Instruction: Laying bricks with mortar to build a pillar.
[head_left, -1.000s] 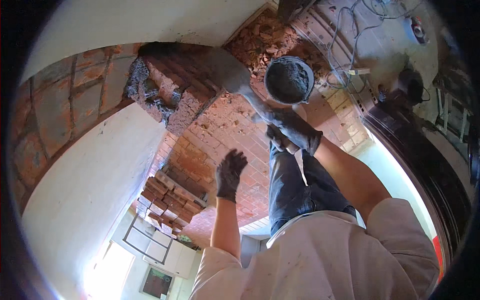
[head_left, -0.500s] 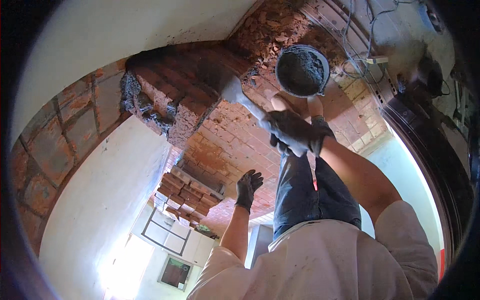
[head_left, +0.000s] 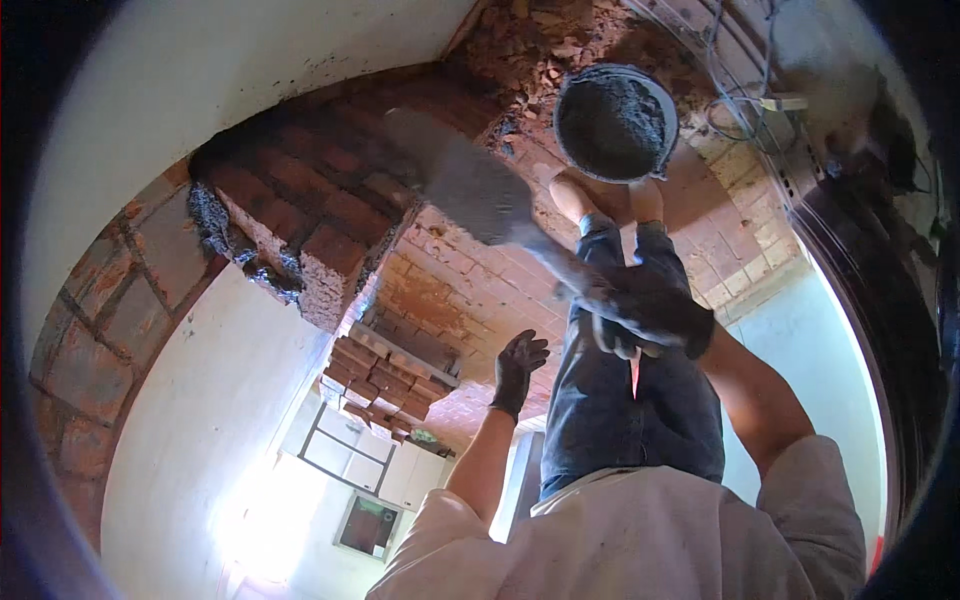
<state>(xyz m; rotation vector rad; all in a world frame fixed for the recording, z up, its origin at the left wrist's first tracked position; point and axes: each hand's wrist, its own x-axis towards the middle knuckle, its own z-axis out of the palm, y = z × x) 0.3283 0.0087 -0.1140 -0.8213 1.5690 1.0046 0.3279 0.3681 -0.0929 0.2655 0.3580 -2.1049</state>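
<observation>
My right hand (head_left: 655,315), in a dark glove, is wrapped round the handle of a trowel (head_left: 478,200). The grey blade points up and left, toward the brick wall (head_left: 330,190), and is slightly smeared by motion. Grey mortar (head_left: 270,275) clings to the wall's broken left end. Beyond my feet stands a round black bucket (head_left: 612,122) with wet grey mortar inside. My gloved left hand (head_left: 520,370) hangs in the air over the floor, holding nothing, its fingers apart and slightly bent.
A stack of red bricks (head_left: 385,380) stands on the tiled floor (head_left: 450,285) to the left. Brick rubble (head_left: 535,45) lies at the far end. A looped cable (head_left: 735,115) runs at the upper right. A pale wall (head_left: 215,400) rises on the left.
My right hand has drawn back to the right and nearer my body with the trowel, whose blade now shows broadly. My left hand has shifted slightly right.
</observation>
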